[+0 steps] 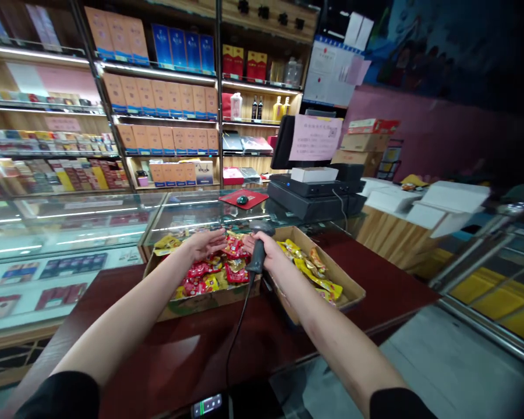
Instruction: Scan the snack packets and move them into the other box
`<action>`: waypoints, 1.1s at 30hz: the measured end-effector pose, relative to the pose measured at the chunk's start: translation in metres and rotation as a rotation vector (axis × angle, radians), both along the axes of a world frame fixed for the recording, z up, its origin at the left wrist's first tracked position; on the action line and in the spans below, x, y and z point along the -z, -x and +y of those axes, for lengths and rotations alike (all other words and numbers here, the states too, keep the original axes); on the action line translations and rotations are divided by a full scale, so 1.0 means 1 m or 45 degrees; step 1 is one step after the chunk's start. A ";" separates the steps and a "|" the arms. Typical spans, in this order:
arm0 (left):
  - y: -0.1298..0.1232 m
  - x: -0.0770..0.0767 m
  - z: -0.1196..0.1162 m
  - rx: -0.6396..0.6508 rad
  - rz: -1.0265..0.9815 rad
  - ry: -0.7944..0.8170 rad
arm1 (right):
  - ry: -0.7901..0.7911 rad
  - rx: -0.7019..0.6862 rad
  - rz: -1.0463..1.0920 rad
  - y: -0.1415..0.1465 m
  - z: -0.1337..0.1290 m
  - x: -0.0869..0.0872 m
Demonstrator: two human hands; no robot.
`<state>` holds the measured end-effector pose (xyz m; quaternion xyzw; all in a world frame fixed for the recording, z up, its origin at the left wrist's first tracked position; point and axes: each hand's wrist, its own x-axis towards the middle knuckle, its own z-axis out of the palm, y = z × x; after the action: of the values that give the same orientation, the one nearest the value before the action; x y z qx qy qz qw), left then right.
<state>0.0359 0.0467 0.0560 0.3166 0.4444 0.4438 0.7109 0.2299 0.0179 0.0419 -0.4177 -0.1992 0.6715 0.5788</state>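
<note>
My right hand (268,247) grips a dark handheld barcode scanner (257,258) by its handle, with a black cable (241,322) running down from it. Red and yellow snack packets (204,269) fill a low cardboard box (201,306) in front of me. Over that box is my left hand (203,244), its fingers stretched out with nothing clearly held; whether they touch the packets I cannot tell. To the right, close to my right wrist, a second cardboard box (353,295) contains yellow packets (321,273).
Both boxes stand on a dark red counter (179,349). Behind are a glass display case (91,218), a red mouse pad (253,199) with a mouse, and a cash register with a monitor (283,139). A phone-like screen (207,405) lies at the bottom. Metal railing (480,250) stands at right.
</note>
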 end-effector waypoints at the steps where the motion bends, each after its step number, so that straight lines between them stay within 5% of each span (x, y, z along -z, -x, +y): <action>1: 0.013 0.000 -0.005 -0.010 -0.001 -0.007 | 0.005 -0.025 -0.003 0.012 -0.001 0.000; 7: 0.081 0.008 -0.031 -0.082 0.117 -0.057 | 0.044 -0.198 -0.025 0.079 -0.017 0.010; 11: 0.105 0.026 -0.047 -0.028 0.567 -0.286 | 0.155 -0.284 -0.043 0.105 -0.027 0.021; 16: 0.091 0.054 -0.061 0.027 1.279 -0.809 | 0.218 -0.243 -0.165 0.112 -0.030 0.034; 22: 0.057 0.077 -0.061 0.149 1.727 -1.028 | 0.242 -0.175 -0.221 0.113 -0.031 0.046; 33: 0.057 0.081 -0.057 0.038 1.623 -0.908 | 0.143 -0.031 -0.142 0.092 -0.046 0.056</action>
<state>-0.0211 -0.0098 -0.0245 0.7317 0.5961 0.2812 0.1738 0.1374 -0.0280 -0.0139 -0.4839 -0.1982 0.6644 0.5341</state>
